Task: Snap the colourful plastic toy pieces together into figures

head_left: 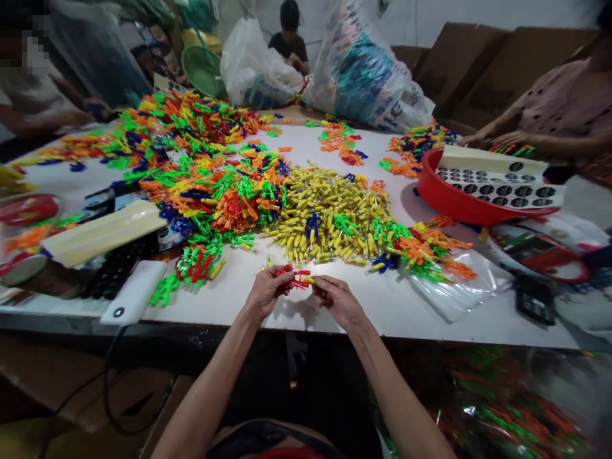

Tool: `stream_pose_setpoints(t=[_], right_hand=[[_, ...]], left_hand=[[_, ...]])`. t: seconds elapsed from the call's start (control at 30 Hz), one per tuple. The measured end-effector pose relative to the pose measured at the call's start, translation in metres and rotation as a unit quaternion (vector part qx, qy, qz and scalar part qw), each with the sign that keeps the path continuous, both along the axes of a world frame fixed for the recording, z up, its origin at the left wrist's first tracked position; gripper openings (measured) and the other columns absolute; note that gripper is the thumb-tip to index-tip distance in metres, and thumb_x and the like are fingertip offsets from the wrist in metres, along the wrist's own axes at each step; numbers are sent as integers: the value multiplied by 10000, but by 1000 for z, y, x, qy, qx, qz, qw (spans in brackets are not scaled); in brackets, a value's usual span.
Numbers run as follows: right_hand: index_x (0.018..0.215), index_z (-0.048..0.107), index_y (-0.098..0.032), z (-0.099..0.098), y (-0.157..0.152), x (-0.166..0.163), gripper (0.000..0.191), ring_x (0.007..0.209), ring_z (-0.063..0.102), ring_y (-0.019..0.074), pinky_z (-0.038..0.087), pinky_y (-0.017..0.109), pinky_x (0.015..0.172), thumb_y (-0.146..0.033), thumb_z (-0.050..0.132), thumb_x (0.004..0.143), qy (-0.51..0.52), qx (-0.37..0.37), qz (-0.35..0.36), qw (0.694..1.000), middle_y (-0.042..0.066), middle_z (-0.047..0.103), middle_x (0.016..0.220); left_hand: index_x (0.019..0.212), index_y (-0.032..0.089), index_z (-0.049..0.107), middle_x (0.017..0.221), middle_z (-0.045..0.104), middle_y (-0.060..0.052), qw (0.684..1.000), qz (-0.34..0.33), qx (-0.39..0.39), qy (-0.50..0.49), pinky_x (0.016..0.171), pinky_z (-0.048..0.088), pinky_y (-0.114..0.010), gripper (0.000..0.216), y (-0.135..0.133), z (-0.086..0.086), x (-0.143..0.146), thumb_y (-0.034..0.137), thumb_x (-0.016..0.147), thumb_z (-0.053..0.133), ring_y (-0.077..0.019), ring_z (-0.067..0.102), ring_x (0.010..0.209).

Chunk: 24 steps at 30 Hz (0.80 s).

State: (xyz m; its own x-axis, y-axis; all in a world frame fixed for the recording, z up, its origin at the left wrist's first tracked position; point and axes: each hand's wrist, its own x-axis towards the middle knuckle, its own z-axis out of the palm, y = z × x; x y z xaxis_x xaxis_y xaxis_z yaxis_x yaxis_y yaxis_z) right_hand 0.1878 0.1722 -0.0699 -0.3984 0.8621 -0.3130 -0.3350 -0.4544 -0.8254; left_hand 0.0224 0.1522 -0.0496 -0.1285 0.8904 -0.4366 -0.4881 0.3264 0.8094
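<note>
Coloured heaps (205,169) are being carried by the tabletop (404,309), cardboard (511,73) standing far right. Near centre, red pieces (299,276) are being pinched by left fingers (282,279), a yellow piece (308,280) by right fingers (323,284), forearms converging.

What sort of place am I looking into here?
Probably a small workshop, perhaps for toys: a large table heaped with coloured plastic pieces, bulging plastic bags at the far side, and other people around it.

On the bench (411,312), most figures (186,134) heap left of the cylinders (325,204); bags (261,64) stand behind. Farther right, a sheet (502,188) lies across a basin (449,196), a calculator (534,299) before it. A device (134,292) lies front left.
</note>
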Motion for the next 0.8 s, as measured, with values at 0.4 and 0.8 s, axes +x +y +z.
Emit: stream_pose_setpoints(t=[0.4,0.8], right_hand=[[758,693,-160,0,-3,10,252,469,467,69,346,213,470,-372,745,631,4,15,-14,1000,-20,568,565],[756,702,-134,6,-12,18,299,457,484,95,404,248,480,-401,739,627,-118,79,-65,988,-1,574,521]], left_hand=[[760,106,615,552,596,5,998,-34,16,-47,406,352,-163,306,-5,0,9,221,549,804,-57,498,448],[788,120,572,560,623,-18,997,-16,42,56,441,432,-221,423,-4,-11,27,315,506,818,-123,571,474]])
